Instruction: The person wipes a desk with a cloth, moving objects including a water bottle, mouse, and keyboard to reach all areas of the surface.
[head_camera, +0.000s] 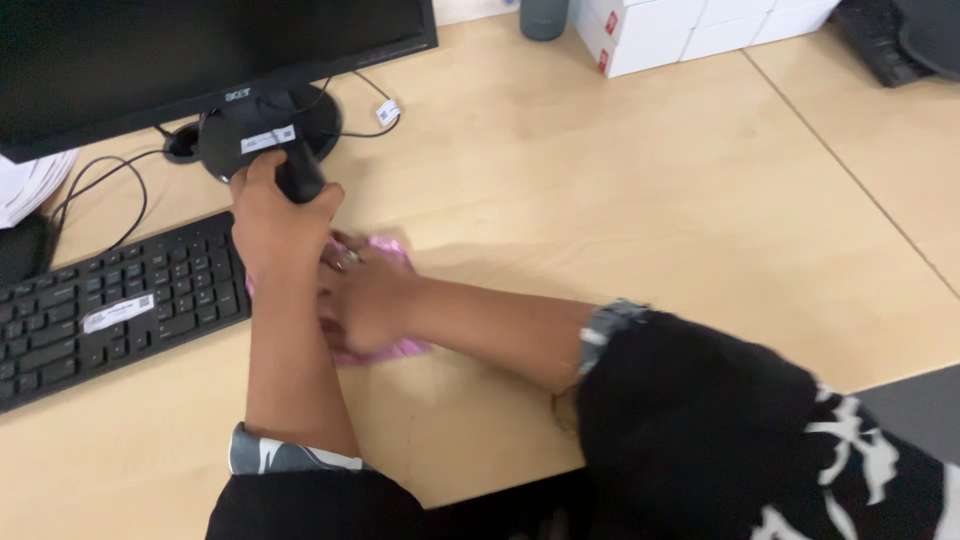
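Firmly keep left hand (272, 222) clamped round black handheld scanner (300, 178), aimed down. Press right hand (362, 300) flat, fingers spread, on pink packet (392, 250) beside keyboard (110, 305), near bench (620, 200) front edge.

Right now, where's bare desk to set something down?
The widest free patch is the desk right of the monitor stand, below the white boxes. A narrower strip runs along the near edge below the keyboard. It is crowded around both hands and the pink cloth.

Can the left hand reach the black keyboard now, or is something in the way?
Probably yes: the left hand holds a small black object just beside the black keyboard, nothing lying between them.
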